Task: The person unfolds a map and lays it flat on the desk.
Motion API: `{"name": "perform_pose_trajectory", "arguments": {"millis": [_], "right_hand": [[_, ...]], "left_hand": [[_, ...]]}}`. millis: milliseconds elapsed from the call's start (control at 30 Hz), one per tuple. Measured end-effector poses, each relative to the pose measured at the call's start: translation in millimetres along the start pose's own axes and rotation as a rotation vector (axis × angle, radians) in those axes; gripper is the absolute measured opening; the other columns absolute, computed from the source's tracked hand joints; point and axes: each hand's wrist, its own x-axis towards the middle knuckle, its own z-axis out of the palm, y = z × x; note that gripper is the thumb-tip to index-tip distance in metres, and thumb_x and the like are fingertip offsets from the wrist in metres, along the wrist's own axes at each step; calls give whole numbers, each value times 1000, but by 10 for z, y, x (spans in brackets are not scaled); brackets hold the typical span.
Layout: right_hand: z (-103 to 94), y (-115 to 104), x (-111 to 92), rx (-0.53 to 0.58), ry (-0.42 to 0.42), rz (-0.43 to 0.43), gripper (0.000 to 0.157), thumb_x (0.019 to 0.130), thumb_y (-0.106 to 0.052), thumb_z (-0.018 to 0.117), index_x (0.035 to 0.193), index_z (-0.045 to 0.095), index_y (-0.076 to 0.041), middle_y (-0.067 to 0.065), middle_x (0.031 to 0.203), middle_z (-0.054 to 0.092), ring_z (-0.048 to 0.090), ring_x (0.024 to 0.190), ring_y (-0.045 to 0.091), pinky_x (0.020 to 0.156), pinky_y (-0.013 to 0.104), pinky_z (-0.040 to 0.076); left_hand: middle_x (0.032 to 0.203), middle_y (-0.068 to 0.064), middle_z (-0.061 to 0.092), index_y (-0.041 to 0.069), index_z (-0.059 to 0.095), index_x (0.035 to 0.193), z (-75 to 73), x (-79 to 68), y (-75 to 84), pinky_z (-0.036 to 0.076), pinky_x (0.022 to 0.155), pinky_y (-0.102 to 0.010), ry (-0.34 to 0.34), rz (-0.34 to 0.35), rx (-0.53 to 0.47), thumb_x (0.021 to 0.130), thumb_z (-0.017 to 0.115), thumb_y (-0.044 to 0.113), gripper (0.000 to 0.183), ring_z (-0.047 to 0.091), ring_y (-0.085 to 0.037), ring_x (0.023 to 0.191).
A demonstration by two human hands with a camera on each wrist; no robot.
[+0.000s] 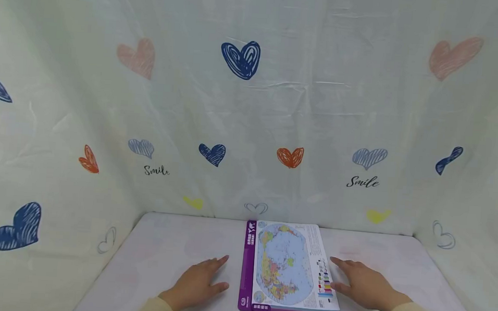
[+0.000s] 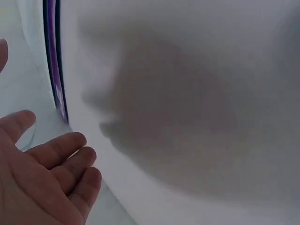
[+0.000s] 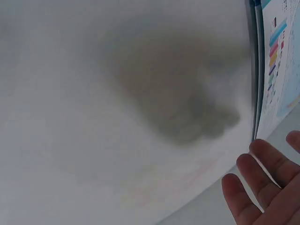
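Left hand [image 1: 196,283]: fingers extended, holding nothing, map stack [image 1: 285,266] off to their right across a gap. Stack's long axis seems to run front to back. Right hand [image 1: 367,285] is nearer, fingers also extended and empty, stack just left, thumb at its edge, contact unclear.

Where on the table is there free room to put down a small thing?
Bare white table shows left of the left hand, back to the curtain, and right of the right hand. A narrower strip separates left hand and world map. Crowded: the map's right edge, beside the right hand.
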Motion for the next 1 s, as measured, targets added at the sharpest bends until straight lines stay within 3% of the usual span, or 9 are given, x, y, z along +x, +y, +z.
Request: {"name": "perform_pose_trajectory", "arguments": {"millis": [233,400,633,867,1000], "right_hand": [[241,-324,227,58,-3,32,77,80,-50,77,140,55,-7,24,127,61,55,117,48,87,65,47],[372,-467,284,-1,55,63,77,75,-45,83,136,58,-5,28,128,58,52,117,51,84,65,49],[432,-516,311,17,109,102,78,69,-38,87,133,59,-4,28,124,59,55,113,48,80,61,52],[383,-547,327,52,151,111,80,64,-29,92,131,59,1,21,108,55,58,86,28,70,48,55],[354,-553,338,97,163,126,80,61,-25,94,128,60,3,19,102,54,54,79,24,72,47,54]], "left_hand": [[145,-24,48,2,40,150,151,295,322,33,108,-60,-73,-46,-299,93,66,44,76,43,-46,133],[146,-27,45,-2,39,150,167,375,415,30,109,-62,-107,-62,-382,93,66,41,76,39,-48,135],[142,-30,47,-6,46,143,228,448,456,31,107,-64,-15,-131,-519,96,64,34,65,38,-51,133],[135,-30,53,-9,55,133,258,488,459,30,105,-65,77,-180,-699,91,70,21,53,40,-53,130],[126,-27,60,-10,60,127,303,522,434,43,99,-57,68,-154,-761,87,72,10,46,55,-45,118]]}}
